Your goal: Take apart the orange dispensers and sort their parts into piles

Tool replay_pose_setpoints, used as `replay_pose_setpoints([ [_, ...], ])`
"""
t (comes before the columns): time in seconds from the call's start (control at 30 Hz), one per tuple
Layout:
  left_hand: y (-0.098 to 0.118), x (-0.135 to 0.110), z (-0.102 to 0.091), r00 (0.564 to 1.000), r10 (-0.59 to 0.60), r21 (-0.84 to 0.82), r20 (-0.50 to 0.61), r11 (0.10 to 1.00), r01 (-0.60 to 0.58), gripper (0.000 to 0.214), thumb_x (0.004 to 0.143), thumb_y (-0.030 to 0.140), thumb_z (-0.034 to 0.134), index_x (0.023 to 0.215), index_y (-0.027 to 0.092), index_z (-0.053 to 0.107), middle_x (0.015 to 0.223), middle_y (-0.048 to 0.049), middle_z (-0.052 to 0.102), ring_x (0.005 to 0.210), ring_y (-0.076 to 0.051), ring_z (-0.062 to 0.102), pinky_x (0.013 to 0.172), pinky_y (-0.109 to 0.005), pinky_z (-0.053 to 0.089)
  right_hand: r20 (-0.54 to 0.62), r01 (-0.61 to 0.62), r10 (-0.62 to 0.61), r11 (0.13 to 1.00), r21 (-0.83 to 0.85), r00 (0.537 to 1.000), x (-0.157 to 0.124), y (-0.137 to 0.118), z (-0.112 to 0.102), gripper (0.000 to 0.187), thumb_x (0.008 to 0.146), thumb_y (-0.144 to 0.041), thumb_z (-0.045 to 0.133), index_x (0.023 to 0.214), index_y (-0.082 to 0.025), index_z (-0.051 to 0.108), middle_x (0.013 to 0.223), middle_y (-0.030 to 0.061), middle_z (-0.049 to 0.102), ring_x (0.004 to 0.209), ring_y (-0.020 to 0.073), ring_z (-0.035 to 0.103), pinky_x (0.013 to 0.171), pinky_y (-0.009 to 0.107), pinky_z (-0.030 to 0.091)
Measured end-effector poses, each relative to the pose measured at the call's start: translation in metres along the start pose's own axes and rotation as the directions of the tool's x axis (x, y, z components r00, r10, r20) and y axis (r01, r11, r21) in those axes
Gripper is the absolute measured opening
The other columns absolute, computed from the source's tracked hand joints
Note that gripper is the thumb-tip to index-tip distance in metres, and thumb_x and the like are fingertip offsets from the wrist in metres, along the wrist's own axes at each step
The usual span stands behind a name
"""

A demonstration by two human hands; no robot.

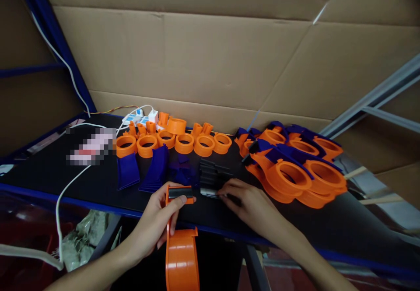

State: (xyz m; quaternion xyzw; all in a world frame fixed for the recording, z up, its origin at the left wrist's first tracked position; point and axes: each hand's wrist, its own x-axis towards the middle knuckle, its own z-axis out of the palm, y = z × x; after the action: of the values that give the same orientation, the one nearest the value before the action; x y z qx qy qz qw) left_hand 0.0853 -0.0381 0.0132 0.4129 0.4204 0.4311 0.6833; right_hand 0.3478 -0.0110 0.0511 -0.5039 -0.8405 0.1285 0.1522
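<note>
My left hand (160, 219) is closed around an orange plastic part (181, 256) with a ring-shaped end that hangs below the table's front edge. A black strip (180, 191) sits in the part's upper end, under my thumb. My right hand (244, 201) rests on the black table (65, 177), fingers pinched on a black strip (207, 192) at the near edge of a small pile of black strips (211, 175).
Several orange rings (183, 142) line the table's back. Dark blue wedge pieces (144, 170) lie left of the black strips. A heap of assembled orange and blue parts (295, 168) fills the right. A white power strip (141, 117) and cables lie back left. Cardboard walls stand behind.
</note>
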Motion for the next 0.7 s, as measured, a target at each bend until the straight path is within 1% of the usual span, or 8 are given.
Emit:
replay_pose_setpoints([
  [0.1, 0.003, 0.000, 0.004, 0.999, -0.005, 0.039, 0.031, 0.999, 0.004, 0.039, 0.088, 0.048, 0.066, 0.113, 0.019, 0.061, 0.044, 0.0096, 0.046, 0.027, -0.004, 0.028, 0.028, -0.014, 0.015, -0.077, 0.047, -0.043, 0.997, 0.055, 0.996, -0.003, -0.015, -0.006, 0.021, 0.099, -0.029, 0.053, 0.109, -0.027, 0.071, 0.107, 0.0034, 0.069, 0.095, 0.0161, 0.068, 0.083, 0.029, 0.055],
  [0.23, 0.004, 0.000, 0.012, 0.995, -0.006, 0.088, 0.096, 0.996, -0.002, 0.039, 0.088, 0.050, 0.064, 0.110, 0.018, 0.060, 0.043, 0.0107, 0.044, 0.026, -0.004, 0.027, 0.026, -0.013, 0.017, -0.127, 0.212, -0.207, 0.977, 0.026, 0.970, -0.003, -0.048, -0.002, 0.036, 0.097, -0.032, 0.058, 0.133, -0.028, 0.059, 0.126, 0.0058, 0.063, 0.112, 0.0180, 0.062, 0.090, 0.031, 0.055],
  [0.33, 0.001, 0.000, 0.016, 0.993, -0.008, 0.106, 0.120, 0.994, -0.005, 0.037, 0.088, 0.051, 0.064, 0.107, 0.019, 0.058, 0.044, 0.0112, 0.044, 0.026, -0.004, 0.028, 0.026, -0.012, 0.018, -0.169, 0.313, -0.323, 0.946, -0.083, 0.931, 0.000, -0.063, 0.008, 0.036, 0.097, -0.028, 0.059, 0.132, -0.026, 0.059, 0.120, 0.0061, 0.066, 0.109, 0.0209, 0.061, 0.084, 0.033, 0.056],
  [0.43, 0.000, -0.001, 0.016, 0.992, -0.015, 0.100, 0.129, 0.995, 0.002, 0.040, 0.088, 0.052, 0.065, 0.109, 0.019, 0.057, 0.044, 0.0110, 0.046, 0.027, -0.004, 0.030, 0.026, -0.011, 0.021, -0.215, 0.359, -0.374, 0.927, -0.107, 0.902, 0.003, -0.058, 0.010, 0.029, 0.097, -0.024, 0.057, 0.125, -0.024, 0.064, 0.110, 0.0053, 0.069, 0.101, 0.0195, 0.062, 0.080, 0.032, 0.055],
  [0.5, 0.001, -0.001, 0.014, 0.992, -0.020, 0.075, 0.121, 0.997, 0.011, 0.041, 0.087, 0.052, 0.066, 0.109, 0.019, 0.058, 0.045, 0.0103, 0.046, 0.028, -0.005, 0.033, 0.027, -0.012, 0.023, -0.273, 0.305, -0.325, 0.946, -0.113, 0.906, 0.007, -0.043, 0.002, 0.026, 0.097, -0.026, 0.058, 0.122, -0.023, 0.065, 0.110, 0.0059, 0.069, 0.101, 0.0193, 0.062, 0.082, 0.032, 0.054],
  [0.6, 0.004, 0.001, 0.012, 0.993, -0.029, 0.041, 0.117, 0.999, 0.024, 0.039, 0.087, 0.052, 0.066, 0.105, 0.018, 0.059, 0.046, 0.0090, 0.047, 0.029, -0.005, 0.033, 0.027, -0.012, 0.025, -0.350, 0.070, -0.135, 0.979, -0.192, 0.927, 0.022, -0.008, -0.014, 0.024, 0.098, -0.030, 0.056, 0.116, -0.021, 0.068, 0.110, 0.0082, 0.070, 0.103, 0.0223, 0.063, 0.085, 0.036, 0.054],
  [0.63, 0.004, 0.001, 0.012, 0.992, -0.032, 0.033, 0.122, 0.999, 0.028, 0.038, 0.087, 0.051, 0.066, 0.104, 0.018, 0.059, 0.046, 0.0087, 0.047, 0.030, -0.005, 0.034, 0.027, -0.012, 0.025, -0.341, -0.011, -0.068, 0.974, -0.226, 0.938, 0.030, 0.005, -0.018, 0.024, 0.098, -0.031, 0.054, 0.115, -0.020, 0.069, 0.109, 0.0088, 0.070, 0.102, 0.0234, 0.064, 0.086, 0.037, 0.053],
  [0.7, 0.004, 0.002, 0.012, 0.991, -0.036, 0.016, 0.129, 0.999, 0.034, 0.037, 0.088, 0.051, 0.066, 0.104, 0.017, 0.060, 0.047, 0.0083, 0.047, 0.030, -0.005, 0.034, 0.026, -0.012, 0.025, -0.252, -0.124, 0.052, 0.953, -0.278, 0.966, 0.046, 0.030, -0.022, 0.025, 0.099, -0.030, 0.053, 0.113, -0.019, 0.071, 0.109, 0.0096, 0.072, 0.103, 0.0243, 0.065, 0.088, 0.037, 0.052],
])
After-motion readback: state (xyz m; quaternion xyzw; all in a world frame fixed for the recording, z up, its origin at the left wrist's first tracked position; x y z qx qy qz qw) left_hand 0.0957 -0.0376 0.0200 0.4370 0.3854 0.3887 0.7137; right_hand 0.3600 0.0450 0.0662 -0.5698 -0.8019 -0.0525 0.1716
